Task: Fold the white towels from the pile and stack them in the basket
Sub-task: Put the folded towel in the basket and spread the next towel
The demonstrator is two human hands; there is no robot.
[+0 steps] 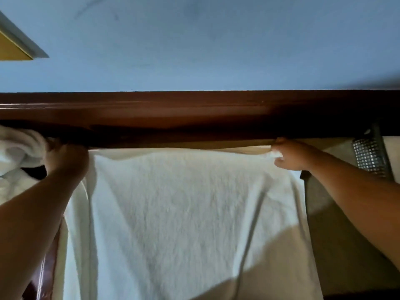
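A large white towel [184, 213] is spread flat in front of me and fills the middle of the view. My left hand [67, 159] grips its far left corner. My right hand [290, 154] pinches its far right corner, and the far edge is stretched between the two hands. A pile of crumpled white towels [17, 148] lies at the far left, just beside my left hand. A dark mesh basket [370, 156] stands at the far right, beyond my right forearm; only part of its wall shows.
A dark brown wooden board [194, 113] runs across the view right behind the towel's far edge, with a blue wall [194, 44] above it. A beige surface [337, 234] lies under my right arm. A brown wooden edge [45, 276] shows at the lower left.
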